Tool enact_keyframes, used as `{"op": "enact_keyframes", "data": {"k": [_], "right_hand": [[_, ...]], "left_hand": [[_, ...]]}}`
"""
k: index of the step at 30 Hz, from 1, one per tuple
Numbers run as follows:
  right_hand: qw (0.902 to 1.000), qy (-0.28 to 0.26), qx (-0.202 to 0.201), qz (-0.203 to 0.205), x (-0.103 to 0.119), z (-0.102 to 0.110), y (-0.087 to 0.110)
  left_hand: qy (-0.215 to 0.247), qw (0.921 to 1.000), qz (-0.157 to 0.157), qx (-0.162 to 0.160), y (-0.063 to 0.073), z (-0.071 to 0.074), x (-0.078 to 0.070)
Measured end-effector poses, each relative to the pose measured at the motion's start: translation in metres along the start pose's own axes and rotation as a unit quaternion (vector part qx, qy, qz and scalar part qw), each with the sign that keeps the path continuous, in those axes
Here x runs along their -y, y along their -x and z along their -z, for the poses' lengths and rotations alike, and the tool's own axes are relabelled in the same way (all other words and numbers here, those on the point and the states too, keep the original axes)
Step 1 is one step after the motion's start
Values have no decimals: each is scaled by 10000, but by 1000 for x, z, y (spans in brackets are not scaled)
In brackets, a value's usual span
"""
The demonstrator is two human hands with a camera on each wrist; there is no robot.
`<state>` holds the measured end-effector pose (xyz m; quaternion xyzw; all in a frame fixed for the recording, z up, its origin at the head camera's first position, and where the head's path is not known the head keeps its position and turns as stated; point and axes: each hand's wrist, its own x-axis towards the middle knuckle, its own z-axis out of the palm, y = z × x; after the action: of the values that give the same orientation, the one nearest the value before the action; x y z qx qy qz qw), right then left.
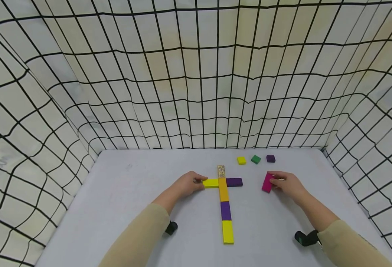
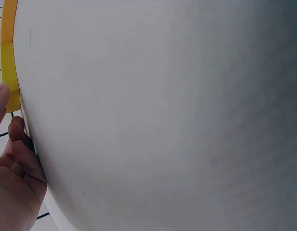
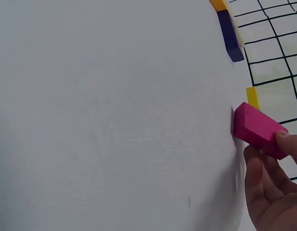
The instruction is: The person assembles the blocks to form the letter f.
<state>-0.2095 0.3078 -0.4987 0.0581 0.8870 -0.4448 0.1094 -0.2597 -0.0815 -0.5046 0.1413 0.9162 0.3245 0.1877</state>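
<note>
"What's in the left hand (image 1: pixel 188 184)?"

"The near end of the yellow bar (image 1: pixel 211 183), pinched between thumb and fingertip. The bar runs rightward from that grip to meet the orange bar (image 1: pixel 223 190)."

"And the arm?"

"Slants in from the near left, hand low over the table (image 1: pixel 116 215), spare fingers curled."

"Between the grips?"

"The purple bar (image 1: pixel 234 182), jutting from the orange bar's right side, well apart from the right hand (image 1: pixel 287 184)."

"What has that one got?"

"The pink bar (image 1: pixel 267 182), pinched between thumb and fingers. It sticks out left of the grip, tilted; I can't tell whether its low end touches down."

"That arm's pose?"

"Slanting in from the near right. Beyond its grip lie the green block (image 1: pixel 256 159) and dark block (image 1: pixel 271 158)."
</note>
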Motion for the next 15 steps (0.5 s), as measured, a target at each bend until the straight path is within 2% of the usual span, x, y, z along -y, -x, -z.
{"op": "enact_keyframes", "data": {"k": [15], "right_hand": [[9942, -1046, 223, 77, 25, -6, -23]], "left_hand": [[33, 10000, -15, -6, 1, 0, 0]]}}
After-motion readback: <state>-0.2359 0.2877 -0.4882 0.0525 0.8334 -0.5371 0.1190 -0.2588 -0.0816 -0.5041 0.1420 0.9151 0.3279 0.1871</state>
